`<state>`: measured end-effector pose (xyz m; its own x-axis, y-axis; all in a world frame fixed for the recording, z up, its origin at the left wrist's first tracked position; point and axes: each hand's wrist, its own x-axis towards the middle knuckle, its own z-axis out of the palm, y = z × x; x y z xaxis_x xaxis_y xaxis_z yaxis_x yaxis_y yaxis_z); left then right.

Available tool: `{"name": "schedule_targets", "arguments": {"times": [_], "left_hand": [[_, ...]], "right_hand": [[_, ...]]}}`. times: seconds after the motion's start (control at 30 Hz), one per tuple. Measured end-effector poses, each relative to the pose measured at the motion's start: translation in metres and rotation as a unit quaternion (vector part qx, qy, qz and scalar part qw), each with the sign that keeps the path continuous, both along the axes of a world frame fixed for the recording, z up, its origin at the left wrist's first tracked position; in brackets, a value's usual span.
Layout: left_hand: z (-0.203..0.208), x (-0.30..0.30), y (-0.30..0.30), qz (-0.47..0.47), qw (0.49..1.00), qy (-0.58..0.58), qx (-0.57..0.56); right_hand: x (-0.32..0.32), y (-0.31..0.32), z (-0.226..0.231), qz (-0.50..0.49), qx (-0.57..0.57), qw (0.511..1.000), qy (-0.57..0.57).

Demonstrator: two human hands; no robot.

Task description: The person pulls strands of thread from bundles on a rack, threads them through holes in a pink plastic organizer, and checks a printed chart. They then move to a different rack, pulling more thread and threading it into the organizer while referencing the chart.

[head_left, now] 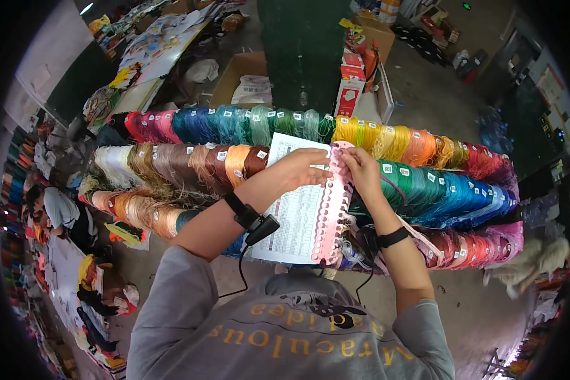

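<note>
A long pink thread card (333, 218) with holes and scalloped notches down its sides lies in front of me, over a white printed sheet (288, 225) with a table on it. My left hand (302, 168) reaches across the sheet, its fingers closed on the card's upper left edge. At the card's upper right edge, the thumb and forefinger of my right hand (360, 170) are pinched together on it. Any fine thread between these fingertips is too small to make out. A mauve strand (394, 185) curves out beside my right hand. Both wrists wear black straps.
Beneath the sheet and card, several rows of labelled thread skeins (234, 126) run left to right on a rack, sorted by colour. An open cardboard box (234, 76) and a red-white carton (350, 88) stand beyond. At the left, another person (60, 209) bends near a littered table.
</note>
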<state>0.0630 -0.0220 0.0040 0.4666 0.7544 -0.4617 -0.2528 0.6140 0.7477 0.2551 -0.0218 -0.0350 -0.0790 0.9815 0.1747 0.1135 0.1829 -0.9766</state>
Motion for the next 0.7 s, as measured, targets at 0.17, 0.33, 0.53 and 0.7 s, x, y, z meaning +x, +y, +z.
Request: {"name": "schedule_targets", "arguments": {"times": [0.17, 0.33, 0.53, 0.7], "left_hand": [[-0.006, 0.012, 0.002, 0.012, 0.997, 0.059, 0.044], [-0.011, 0.022, 0.005, 0.012, 0.982, 0.130, 0.136], [-0.013, 0.027, 0.009, 0.025, 0.975, 0.140, 0.171], [-0.018, 0.025, 0.013, 0.019, 0.973, 0.137, 0.185]], "right_hand": [[-0.007, -0.010, 0.013, -0.062, 0.073, 0.987, -0.132], [-0.005, -0.009, 0.006, -0.094, 0.147, 0.969, -0.175], [-0.004, -0.011, 0.013, -0.079, 0.189, 0.954, -0.219], [-0.004, -0.007, 0.018, -0.036, 0.109, 0.974, -0.193]]}}
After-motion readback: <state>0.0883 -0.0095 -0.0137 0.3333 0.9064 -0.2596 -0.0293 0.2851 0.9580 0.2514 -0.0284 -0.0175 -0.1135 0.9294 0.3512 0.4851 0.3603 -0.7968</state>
